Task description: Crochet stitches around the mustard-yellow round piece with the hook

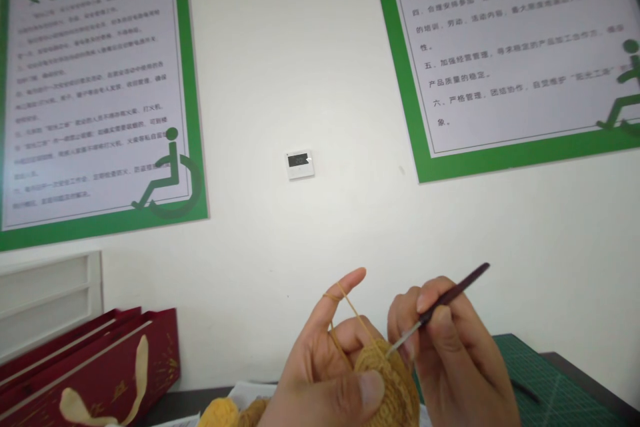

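My left hand (325, 360) pinches a mustard-yellow crocheted piece (393, 387) between thumb and fingers, low in the head view. Its index finger is raised, with yarn (356, 310) looped round it and running down to the piece. In my right hand (455, 347) is a crochet hook (453, 293) with a dark handle, held like a pen. The metal tip of the hook meets the upper edge of the piece; whether it passes through a stitch I cannot tell. The lower part of the piece is cut off by the frame.
Yellow yarn (220, 412) lies on papers left of my hands. Red gift bags (115, 367) with cream handles stand at the lower left. A green cutting mat (545, 380) is at the right. Green-framed posters (193, 113) and a thermostat (300, 165) are on the wall.
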`<state>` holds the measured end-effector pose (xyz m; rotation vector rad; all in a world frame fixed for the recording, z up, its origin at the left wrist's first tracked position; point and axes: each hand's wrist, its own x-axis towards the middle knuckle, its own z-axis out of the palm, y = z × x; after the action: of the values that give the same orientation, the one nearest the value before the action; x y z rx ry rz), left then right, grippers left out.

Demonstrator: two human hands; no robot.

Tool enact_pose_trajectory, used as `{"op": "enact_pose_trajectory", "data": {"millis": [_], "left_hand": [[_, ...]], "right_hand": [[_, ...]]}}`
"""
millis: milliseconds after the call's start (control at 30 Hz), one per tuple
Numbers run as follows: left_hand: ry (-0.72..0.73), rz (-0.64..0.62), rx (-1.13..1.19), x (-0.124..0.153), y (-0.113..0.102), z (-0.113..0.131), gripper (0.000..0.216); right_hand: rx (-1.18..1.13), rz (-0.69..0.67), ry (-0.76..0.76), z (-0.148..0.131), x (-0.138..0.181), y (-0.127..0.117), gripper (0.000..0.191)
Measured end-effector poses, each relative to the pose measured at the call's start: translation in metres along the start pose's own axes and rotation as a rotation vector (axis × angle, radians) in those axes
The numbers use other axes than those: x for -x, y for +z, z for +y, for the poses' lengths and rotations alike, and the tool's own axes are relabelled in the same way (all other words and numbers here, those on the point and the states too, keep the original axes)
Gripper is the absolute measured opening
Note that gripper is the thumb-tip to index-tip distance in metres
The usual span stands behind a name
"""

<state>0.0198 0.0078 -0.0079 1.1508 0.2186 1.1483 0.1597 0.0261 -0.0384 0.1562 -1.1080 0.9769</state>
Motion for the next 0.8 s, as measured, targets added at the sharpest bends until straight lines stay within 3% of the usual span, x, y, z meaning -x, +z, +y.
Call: {"op": "enact_pose_trajectory", "data": {"millis": [133, 233, 367, 467, 567, 633, 667, 700, 800], "left_hand": [[-0.013, 0.0, -0.045, 0.001, 0.003, 0.002, 0.087], [0.066, 0.025, -0.138, 0.002, 0.004, 0.002, 0.086], [0.17, 0.123, -0.174, 0.002, 0.007, -0.002, 0.087], [0.196, 0.164, -0.15, 0.001, 0.01, -0.006, 0.09], [0.084, 0.137, -0.028, -0.002, 0.009, -0.007, 0.082], [-0.02, 0.081, 0.074, -0.003, 0.006, -0.005, 0.077], [-0.049, 0.051, 0.1, -0.003, 0.005, -0.004, 0.075], [-0.061, 0.028, 0.104, -0.004, 0.003, -0.003, 0.076], [-0.055, 0.0, 0.039, -0.003, -0.001, 0.001, 0.08]], "right_hand": [[-0.062, 0.071, 0.2, -0.005, -0.001, 0.007, 0.025], [0.074, 0.062, 0.163, -0.004, -0.003, 0.007, 0.019], [0.566, -0.086, -0.324, -0.005, -0.006, -0.006, 0.01], [1.01, -0.215, -0.76, -0.009, -0.005, -0.017, 0.04], [1.103, -0.184, -0.917, -0.006, -0.001, -0.016, 0.044], [0.885, -0.103, -0.86, 0.001, 0.0, -0.01, 0.029], [0.718, 0.011, -0.746, 0.005, 0.0, -0.007, 0.02], [0.587, 0.027, -0.58, 0.008, 0.0, -0.004, 0.011], [0.291, 0.053, -0.302, 0.009, -0.002, 0.001, 0.014]]}}
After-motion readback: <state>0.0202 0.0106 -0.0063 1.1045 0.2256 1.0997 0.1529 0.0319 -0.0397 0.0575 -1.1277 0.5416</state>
